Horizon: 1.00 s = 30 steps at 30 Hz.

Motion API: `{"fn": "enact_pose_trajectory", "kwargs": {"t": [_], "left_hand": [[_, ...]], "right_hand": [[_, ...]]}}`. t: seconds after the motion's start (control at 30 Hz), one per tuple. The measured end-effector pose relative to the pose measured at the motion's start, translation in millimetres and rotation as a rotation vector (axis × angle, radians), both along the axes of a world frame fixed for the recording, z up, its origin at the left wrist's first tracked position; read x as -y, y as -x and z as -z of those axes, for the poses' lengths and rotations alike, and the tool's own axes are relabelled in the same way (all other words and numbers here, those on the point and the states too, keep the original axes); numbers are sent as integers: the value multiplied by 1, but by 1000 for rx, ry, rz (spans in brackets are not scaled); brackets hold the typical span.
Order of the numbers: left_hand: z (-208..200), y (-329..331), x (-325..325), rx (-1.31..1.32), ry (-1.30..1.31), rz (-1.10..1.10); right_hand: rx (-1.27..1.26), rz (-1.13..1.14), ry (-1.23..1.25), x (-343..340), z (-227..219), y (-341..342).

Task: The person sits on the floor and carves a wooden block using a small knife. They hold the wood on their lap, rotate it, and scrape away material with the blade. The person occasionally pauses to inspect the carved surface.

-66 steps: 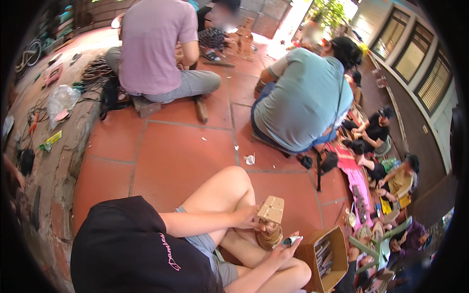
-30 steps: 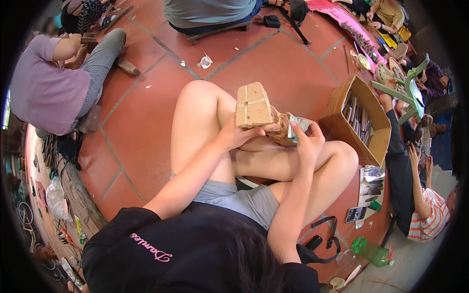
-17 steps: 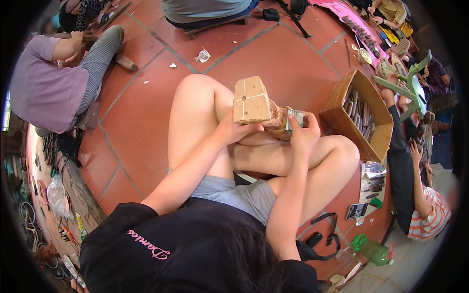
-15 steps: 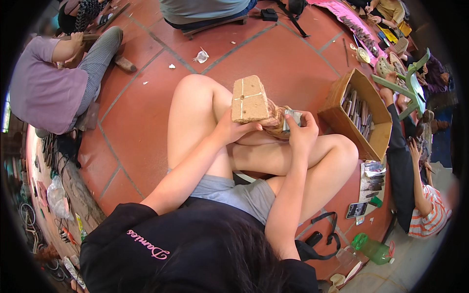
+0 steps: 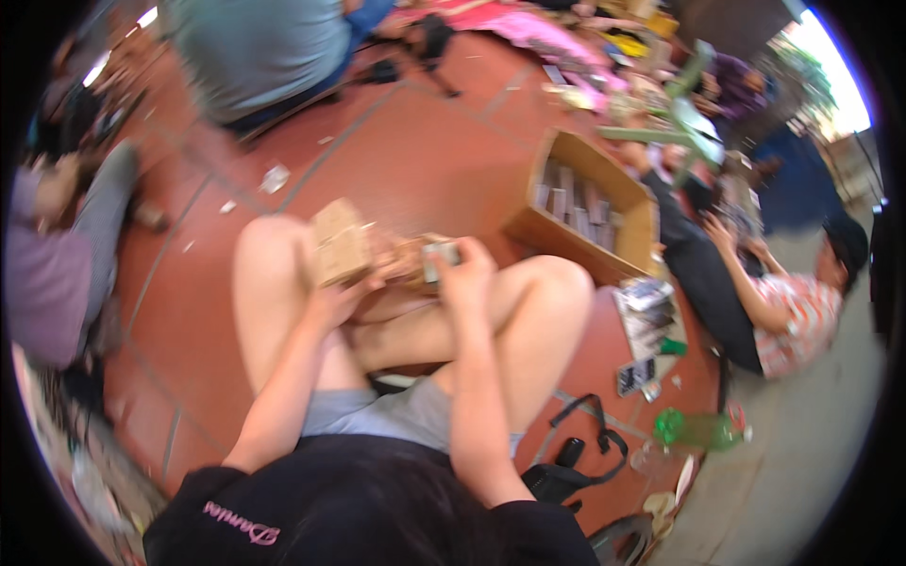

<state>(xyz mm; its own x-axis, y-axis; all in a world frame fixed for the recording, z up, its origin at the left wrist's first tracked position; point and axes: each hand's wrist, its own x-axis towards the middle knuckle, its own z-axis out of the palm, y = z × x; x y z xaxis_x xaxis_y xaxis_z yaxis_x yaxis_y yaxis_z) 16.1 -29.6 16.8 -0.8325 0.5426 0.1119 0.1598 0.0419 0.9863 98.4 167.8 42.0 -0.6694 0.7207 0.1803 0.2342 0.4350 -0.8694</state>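
My left hand is closed round a light brown wooden carving, held above my crossed legs. Its flat rectangular base faces up and to the left, while the narrower carved part runs toward my other hand. Between the bent fingers of my right hand is a small grey-and-pale folded piece, touching or very near the carving's right end. Motion blurs the frame, so what this piece is made of cannot be told. Fingers hide part of the carving's underside.
An open cardboard box of long thin pieces stands ahead right. A phone, a black strapped bag and a green bottle lie at my right. People sit nearby: striped shirt, lavender top, blue-grey top.
The whole view has swung to the right, shifting my hands, legs and the box leftward in the picture. Both hands keep their hold on the same things.
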Motion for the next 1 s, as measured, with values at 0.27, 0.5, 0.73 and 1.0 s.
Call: {"fn": "enact_pose_trajectory", "kwargs": {"t": [0.27, 0.5, 0.73, 1.0], "left_hand": [[41, 17, 11, 9, 92, -39], [54, 20, 12, -50, 57, -68], [46, 20, 14, -119, 82, -101], [26, 11, 4, -86, -46, -30]], "right_hand": [[-106, -3, -161, 2, -16, -3], [-150, -110, -22, 3, -24, -9], [-204, -133, 93, 8, -32, -9], [-390, -201, 308, 17, -25, -8]]}}
